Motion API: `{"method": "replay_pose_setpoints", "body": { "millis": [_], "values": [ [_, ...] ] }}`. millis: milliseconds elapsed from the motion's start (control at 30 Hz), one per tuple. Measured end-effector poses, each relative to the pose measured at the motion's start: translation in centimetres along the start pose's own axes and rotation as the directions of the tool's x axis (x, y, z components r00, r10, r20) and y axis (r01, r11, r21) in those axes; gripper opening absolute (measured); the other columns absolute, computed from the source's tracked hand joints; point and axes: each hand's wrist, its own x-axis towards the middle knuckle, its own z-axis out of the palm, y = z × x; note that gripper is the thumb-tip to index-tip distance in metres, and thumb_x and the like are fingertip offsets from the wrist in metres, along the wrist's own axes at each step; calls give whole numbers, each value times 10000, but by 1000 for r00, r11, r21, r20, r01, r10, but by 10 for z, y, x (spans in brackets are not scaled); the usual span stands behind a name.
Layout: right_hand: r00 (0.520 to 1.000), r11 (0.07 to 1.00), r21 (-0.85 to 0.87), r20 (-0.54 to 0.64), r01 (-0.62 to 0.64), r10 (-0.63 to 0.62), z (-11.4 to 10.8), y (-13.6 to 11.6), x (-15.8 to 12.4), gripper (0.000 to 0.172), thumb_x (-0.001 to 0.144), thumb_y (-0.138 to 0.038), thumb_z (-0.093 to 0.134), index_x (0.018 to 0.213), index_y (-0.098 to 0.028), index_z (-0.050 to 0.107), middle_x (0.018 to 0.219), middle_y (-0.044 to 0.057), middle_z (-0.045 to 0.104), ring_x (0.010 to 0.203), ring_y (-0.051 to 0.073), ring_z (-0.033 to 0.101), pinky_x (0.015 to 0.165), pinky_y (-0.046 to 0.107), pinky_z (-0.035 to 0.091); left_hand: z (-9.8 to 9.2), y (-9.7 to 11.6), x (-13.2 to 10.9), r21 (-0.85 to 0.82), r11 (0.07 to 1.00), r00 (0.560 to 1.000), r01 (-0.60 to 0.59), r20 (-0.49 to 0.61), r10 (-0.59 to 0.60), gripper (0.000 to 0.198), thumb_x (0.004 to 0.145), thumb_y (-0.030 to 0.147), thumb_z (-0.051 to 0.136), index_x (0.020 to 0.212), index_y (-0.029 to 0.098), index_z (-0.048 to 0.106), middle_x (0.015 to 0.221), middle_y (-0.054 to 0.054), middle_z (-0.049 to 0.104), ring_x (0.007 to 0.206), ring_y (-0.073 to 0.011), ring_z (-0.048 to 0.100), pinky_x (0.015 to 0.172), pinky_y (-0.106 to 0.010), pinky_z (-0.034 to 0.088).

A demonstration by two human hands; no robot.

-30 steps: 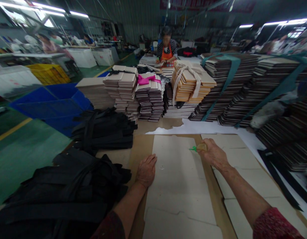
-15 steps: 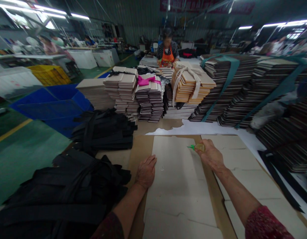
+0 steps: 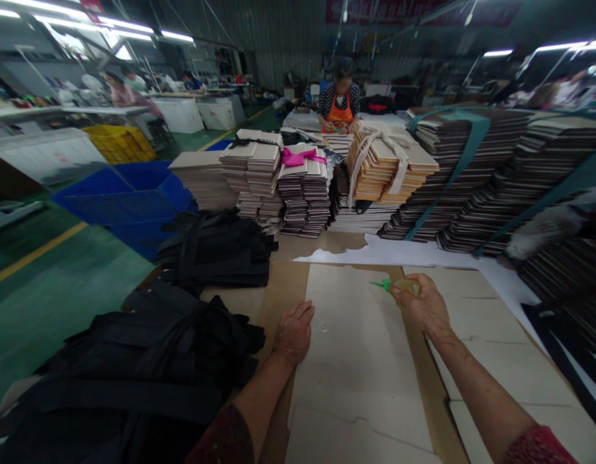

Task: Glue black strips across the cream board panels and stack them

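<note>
A pale beige panel [image 3: 350, 348] lies lengthwise on the brown board in front of me. My left hand [image 3: 294, 332] rests flat along its left edge, fingers stretched out and nothing held. In my right hand [image 3: 430, 309] is a small, amber-looking glue bottle [image 3: 406, 287] with a green nozzle [image 3: 381, 284]. The nozzle points left over the panel's far right part; whether its tip touches the surface I cannot tell. Further beige panels [image 3: 491, 348] lie overlapped to the right, under and beside my right forearm.
Bundles of black fabric strips [image 3: 147, 354] lie on the left. Across the back stand tied stacks of boards [image 3: 305, 193], with taller strapped stacks [image 3: 471, 161] at the right. A blue bin [image 3: 128, 200] is beyond the left edge. A person [image 3: 339, 106] works opposite.
The view has turned slightly left, so everything sits further right. My right hand and the glue bottle have shifted a little right relative to the panel. My left hand keeps its place.
</note>
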Motion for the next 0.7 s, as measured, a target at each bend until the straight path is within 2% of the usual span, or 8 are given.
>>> {"method": "replay_pose_setpoints", "body": {
  "millis": [67, 267, 533, 700],
  "values": [
    [1000, 999, -34, -3, 1, -1, -1, -3, 2, 408, 790, -527, 576, 1096, -262, 529, 1145, 45, 579, 873, 216, 598, 694, 321, 432, -1, 1, 0, 0, 1000, 1000, 6, 4, -6, 453, 843, 66, 498, 1250, 240, 593, 1362, -43, 581, 1236, -240, 516, 1057, -456, 406],
    [993, 978, -197, 110, 63, -41, -2, -7, 6, 327, 828, -500, 544, 1073, -282, 535, 1170, 26, 569, 836, 195, 605, 635, 304, 389, -3, 2, 0, -15, 1000, 1000, 16, 18, -15, 452, 842, 64, 502, 1250, 236, 592, 1369, -41, 576, 1239, -239, 513, 1058, -452, 400],
    [993, 967, -248, 113, 64, -37, -5, -9, 8, 294, 844, -444, 524, 1087, -280, 541, 1173, 44, 556, 814, 204, 606, 602, 313, 353, -3, 2, 1, -2, 1000, 999, 31, 32, -31, 434, 857, 74, 485, 1249, 225, 596, 1375, -36, 571, 1242, -240, 503, 1067, -453, 388],
    [990, 976, -208, 139, 61, -32, -5, -11, 6, 311, 828, -461, 547, 1078, -275, 544, 1151, 35, 565, 838, 200, 603, 625, 300, 370, -3, 3, 1, -8, 999, 999, 31, 38, -31, 460, 846, 59, 481, 1258, 232, 590, 1382, -30, 565, 1258, -228, 487, 1090, -437, 365]
  ]
}}
